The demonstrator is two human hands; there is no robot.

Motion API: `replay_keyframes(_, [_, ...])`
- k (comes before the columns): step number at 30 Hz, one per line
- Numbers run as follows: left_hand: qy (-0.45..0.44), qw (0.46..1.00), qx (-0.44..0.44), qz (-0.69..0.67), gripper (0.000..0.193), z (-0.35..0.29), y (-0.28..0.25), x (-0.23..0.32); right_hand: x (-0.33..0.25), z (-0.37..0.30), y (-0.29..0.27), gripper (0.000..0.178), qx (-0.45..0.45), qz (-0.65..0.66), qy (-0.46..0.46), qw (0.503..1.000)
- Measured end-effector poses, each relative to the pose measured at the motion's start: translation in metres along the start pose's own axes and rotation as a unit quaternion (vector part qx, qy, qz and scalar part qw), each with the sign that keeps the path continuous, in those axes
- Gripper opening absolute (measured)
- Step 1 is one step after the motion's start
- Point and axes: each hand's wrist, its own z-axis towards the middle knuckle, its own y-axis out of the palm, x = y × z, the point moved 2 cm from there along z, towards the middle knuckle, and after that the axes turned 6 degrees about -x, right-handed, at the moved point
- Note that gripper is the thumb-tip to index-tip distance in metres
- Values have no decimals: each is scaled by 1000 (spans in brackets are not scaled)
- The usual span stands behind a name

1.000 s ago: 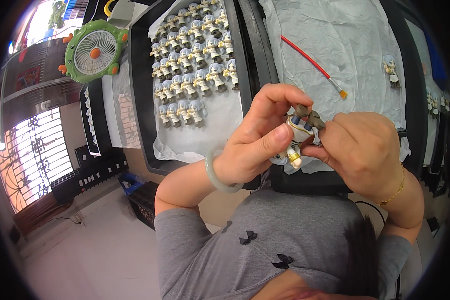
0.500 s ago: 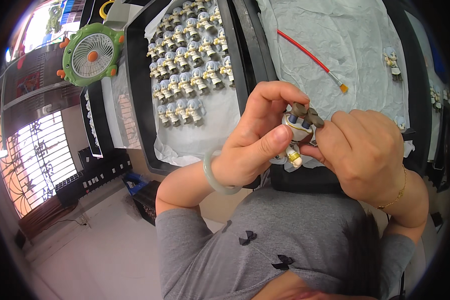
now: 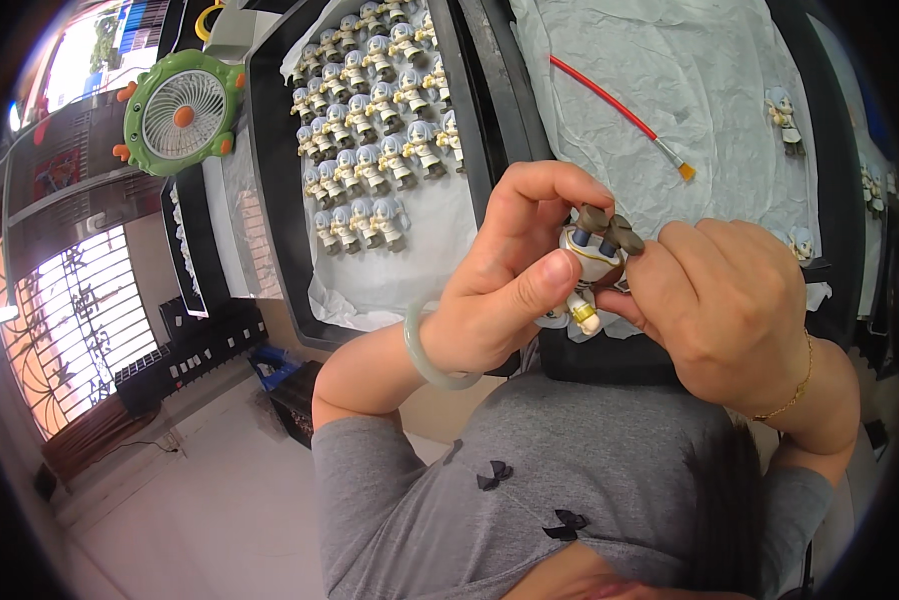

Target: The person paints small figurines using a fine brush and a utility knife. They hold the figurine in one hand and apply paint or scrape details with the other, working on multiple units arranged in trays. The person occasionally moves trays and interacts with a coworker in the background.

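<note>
In the head view, a small figurine (image 3: pixel 594 265) is held at the centre right of the frame, between the two hands. It is turned upside down, its brown boots (image 3: pixel 593 218) uppermost and a gold-cuffed arm (image 3: pixel 583 312) pointing toward the lower edge. On its left side it is gripped by the left hand (image 3: pixel 500 275): the thumb is laid along the body, the forefinger is arched over toward the boots, and only a figurine-wide gap is left between them. By the right hand (image 3: pixel 725 290), folded almost into a fist, the figurine's right edge is pinched between thumb and curled forefinger; the other fingertips are hidden.

A red-handled brush (image 3: pixel 622 110) is laid on white paper (image 3: pixel 670 50) above the hands. At the upper right one figurine in white (image 3: pixel 785 121) is seen, and just beside the right hand another, partly covered figurine (image 3: pixel 801 243). Rows of similar figurines (image 3: pixel 382 103) are set out in the black tray (image 3: pixel 288 290) at the upper left.

Compared with one second ago, the grip is nearly unchanged. The brush and rows appear slightly higher and further left, and the partly covered figurine has come into sight.
</note>
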Motion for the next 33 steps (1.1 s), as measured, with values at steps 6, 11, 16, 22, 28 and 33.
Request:
replay_keyframes(6, [-2, 1000, 3, -5, 43, -1, 1, 0, -1, 0, 1, 22, 4, -1, 4, 1000])
replay_keyframes(11, [-2, 1000, -2, 6, 42, -1, 1, 1, -1, 0, 1, 23, -6, -9, -5, 1000])
replay_keyframes(16, [-6, 1000, -3, 3, 43, -1, 1, 0, 0, -2, -2, 24, -13, -11, -3, 1000])
replay_keyframes(22, [1, 1000, -2, -5, 43, -1, 0, -1, -1, -1, 0, 25, -12, -14, 4, 1000])
replay_keyframes(28, [-7, 1000, 3, -10, 44, -1, 1, 0, -2, -1, 0, 25, 2, -22, 17, 1000])
replay_keyframes(33, [-13, 1000, 19, -9, 44, -1, 2, 0, -3, -1, 1, 25, -2, -26, 24, 999])
